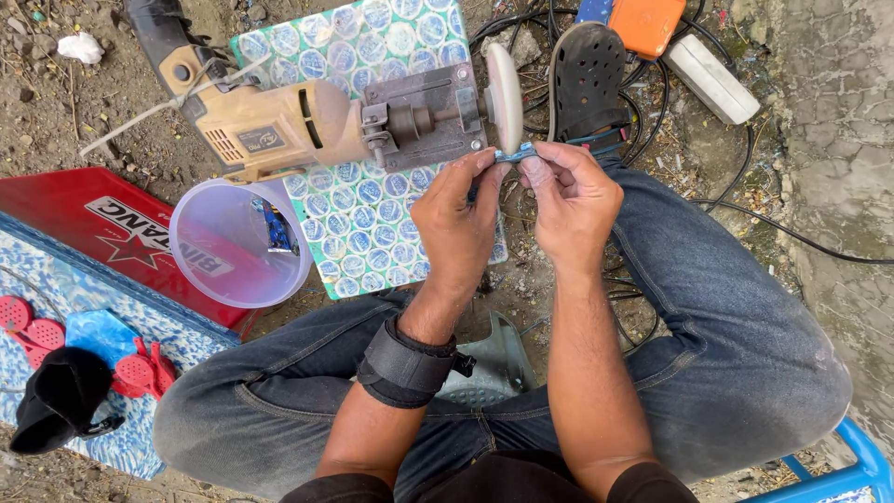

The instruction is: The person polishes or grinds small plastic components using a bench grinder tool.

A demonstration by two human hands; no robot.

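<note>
My left hand (456, 219) and my right hand (570, 197) both pinch a small blue piece (515, 153) between their fingertips. The piece is held against the lower edge of a pale round grinding wheel (504, 97). That wheel is mounted on a tan electric drill (261, 121) clamped in a grey metal bracket (430, 116), lying on a green patterned board (372, 224). A black band wraps my left wrist (405, 365).
A clear plastic bowl (233, 244) with a small blue object sits left of the board. A red panel (102, 228), red plastic pieces (140, 371) and a black cloth (60, 396) lie at left. Cables (745, 210), a black sandal (587, 84) and an orange box (644, 23) lie behind.
</note>
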